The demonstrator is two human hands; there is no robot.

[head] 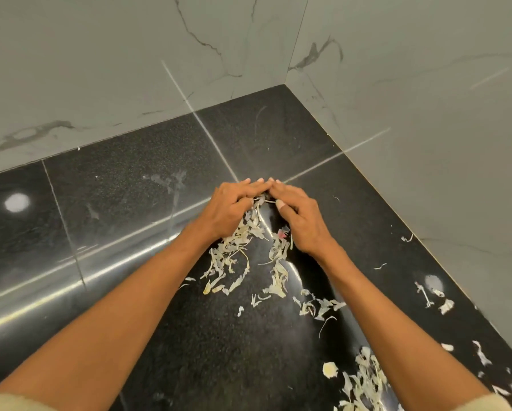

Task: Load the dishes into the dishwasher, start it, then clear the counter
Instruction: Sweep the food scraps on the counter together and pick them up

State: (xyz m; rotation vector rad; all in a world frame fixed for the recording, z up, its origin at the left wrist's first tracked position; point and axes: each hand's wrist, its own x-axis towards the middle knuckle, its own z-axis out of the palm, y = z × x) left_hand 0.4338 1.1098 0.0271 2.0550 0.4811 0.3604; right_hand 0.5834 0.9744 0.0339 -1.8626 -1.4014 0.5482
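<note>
Both hands cupped together, fingertips meeting: left hand (232, 204) and right hand (297, 216) lie with fingers gently curved on the counter (130, 203), walling in a heap of pale vegetable scraps (242, 247) between the palms; nothing is pinched or lifted.

Stage: counter-clearing, judged to be the last part of the task (dishwasher and dishes out of view, so loading and starting cannot be checked).

Counter: black polished stone, set in a corner of marbled wall tiles (100, 69).

Gathered scraps: trailing from the palms toward the person.

Outstanding: a second clump (364, 378) near the right forearm, well outside the cupped hands; stray bits (438, 298) along the right wall edge.
</note>
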